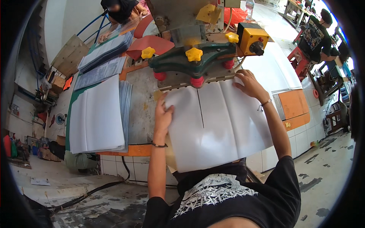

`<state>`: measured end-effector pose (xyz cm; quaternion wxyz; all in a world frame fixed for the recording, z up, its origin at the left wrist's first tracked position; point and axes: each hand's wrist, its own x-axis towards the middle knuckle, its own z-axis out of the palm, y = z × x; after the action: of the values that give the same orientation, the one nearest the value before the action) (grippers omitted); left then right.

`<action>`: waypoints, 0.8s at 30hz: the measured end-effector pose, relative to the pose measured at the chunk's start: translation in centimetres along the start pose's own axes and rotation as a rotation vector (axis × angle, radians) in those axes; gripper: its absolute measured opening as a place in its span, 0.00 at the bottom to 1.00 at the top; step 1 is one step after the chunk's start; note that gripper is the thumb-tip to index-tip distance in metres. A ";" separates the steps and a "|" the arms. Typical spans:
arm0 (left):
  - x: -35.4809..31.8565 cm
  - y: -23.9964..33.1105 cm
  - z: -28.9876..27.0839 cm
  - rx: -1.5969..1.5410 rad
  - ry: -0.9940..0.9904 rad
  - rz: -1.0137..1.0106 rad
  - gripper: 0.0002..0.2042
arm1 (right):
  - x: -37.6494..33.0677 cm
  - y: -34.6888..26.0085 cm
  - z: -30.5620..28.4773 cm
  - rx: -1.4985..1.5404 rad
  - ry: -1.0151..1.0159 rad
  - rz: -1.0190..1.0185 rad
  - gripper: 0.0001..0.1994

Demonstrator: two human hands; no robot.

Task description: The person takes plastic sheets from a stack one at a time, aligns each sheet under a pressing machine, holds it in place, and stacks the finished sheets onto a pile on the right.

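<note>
A large translucent white plastic sheet [199, 142] lies in front of me under the edge of a press, its near end reaching past the table toward my body. It has a lengthwise fold and a dark thin line down its middle. My left hand [163, 117] grips the sheet's left edge, thumb over the top and fingers pointing at the press. At the far right corner, my right hand [251, 85] has its bent fingers on the sheet, close beside the press plate. The press head [194, 62] is dark green with yellow star knobs and red rounded fittings.
Stacked white sheets [100, 117] stand on the left, with more clear sheets [104, 51] behind. A yellow control box [253, 40] sits right of the press. An orange board [293, 104] lies on the right table. One person is across the table; another sits far right.
</note>
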<state>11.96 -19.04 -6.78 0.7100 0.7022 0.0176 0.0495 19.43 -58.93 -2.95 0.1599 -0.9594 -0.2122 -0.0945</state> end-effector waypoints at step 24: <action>-6.4 3.0 -6.6 0.340 0.289 -0.108 0.22 | -18.4 -7.8 -3.4 0.229 0.029 0.675 0.31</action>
<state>4.83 -13.09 -4.16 0.5732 0.7954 0.1647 0.1080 -0.76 -60.38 -2.34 0.2916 -0.9499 0.1098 -0.0256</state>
